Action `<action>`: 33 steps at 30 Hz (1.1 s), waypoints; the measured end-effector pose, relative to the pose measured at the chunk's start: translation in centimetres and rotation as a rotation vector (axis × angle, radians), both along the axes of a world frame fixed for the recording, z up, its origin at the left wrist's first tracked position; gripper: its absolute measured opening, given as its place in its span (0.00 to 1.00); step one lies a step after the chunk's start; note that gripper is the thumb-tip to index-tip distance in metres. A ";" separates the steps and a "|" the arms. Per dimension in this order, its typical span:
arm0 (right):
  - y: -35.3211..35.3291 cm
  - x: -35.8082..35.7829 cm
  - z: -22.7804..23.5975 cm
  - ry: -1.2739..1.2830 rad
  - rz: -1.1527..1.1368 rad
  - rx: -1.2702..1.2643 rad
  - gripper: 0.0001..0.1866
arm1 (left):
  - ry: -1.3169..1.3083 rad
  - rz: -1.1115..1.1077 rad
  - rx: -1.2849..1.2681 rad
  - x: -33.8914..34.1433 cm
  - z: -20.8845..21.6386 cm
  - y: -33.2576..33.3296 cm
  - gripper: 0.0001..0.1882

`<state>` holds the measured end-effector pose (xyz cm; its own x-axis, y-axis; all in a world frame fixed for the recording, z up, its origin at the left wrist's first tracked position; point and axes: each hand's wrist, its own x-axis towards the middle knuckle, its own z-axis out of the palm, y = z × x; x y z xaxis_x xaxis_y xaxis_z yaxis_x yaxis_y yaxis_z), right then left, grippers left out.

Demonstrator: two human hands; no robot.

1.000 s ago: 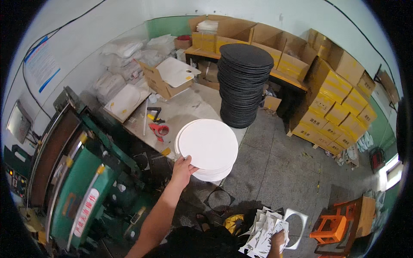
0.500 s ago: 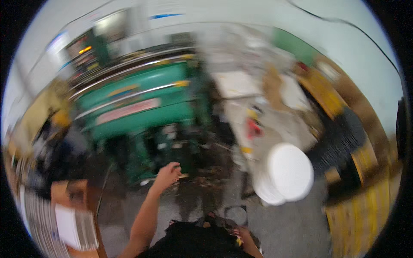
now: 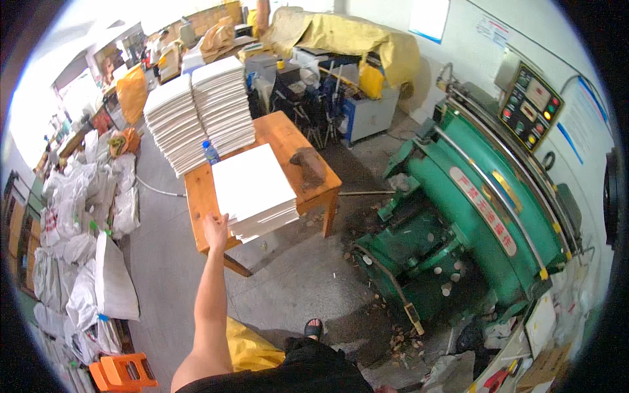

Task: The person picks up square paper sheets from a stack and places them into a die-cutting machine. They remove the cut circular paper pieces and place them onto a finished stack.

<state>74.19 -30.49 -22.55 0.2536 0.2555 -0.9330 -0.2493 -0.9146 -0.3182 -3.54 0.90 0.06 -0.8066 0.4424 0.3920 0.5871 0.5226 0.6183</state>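
My left hand (image 3: pixel 215 230) is at the near left corner of a stack of white sheets (image 3: pixel 254 178) on a wooden table (image 3: pixel 314 165). Its fingers are bent at the edge of the sheets, with the thumb side against the corner; the fingertips are partly hidden. The sheets lie in a squared pile, with the lower ones slightly uneven at the front. Only a sliver of my right hand (image 3: pixel 385 389) shows at the bottom edge, its fingers out of sight. Behind the pile stand a bottle with a blue cap (image 3: pixel 210 152) and two tall stacks of white sheets (image 3: pixel 221 92).
A green machine (image 3: pixel 468 216) with a control panel (image 3: pixel 531 108) stands on the right, scraps on the floor beside it. White sacks (image 3: pixel 82 196) line the left side, near an orange stool (image 3: pixel 123 372). A dark brown object (image 3: pixel 308 167) lies on the table.
My view has swung left, from the green machine and white bucket to the wooden table. My left hand has come from free air to the sheet pile. The right hand has mostly left the picture.
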 end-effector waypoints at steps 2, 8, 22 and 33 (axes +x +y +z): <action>2.9 1.9 -1.6 0.160 -0.080 0.032 0.12 | -0.389 -0.210 -0.039 -2.3 -0.2 2.4 0.21; 14.5 -7.8 7.1 -0.211 0.355 0.375 0.14 | -0.994 -0.126 0.410 -5.4 0.3 3.4 0.09; 11.3 -4.5 12.9 -0.401 0.498 0.353 0.15 | -1.070 -0.458 0.492 -4.9 4.0 -6.5 0.31; 38.8 6.6 25.0 -0.264 -0.350 0.970 0.16 | -1.429 -0.817 0.147 19.6 6.3 -0.3 0.41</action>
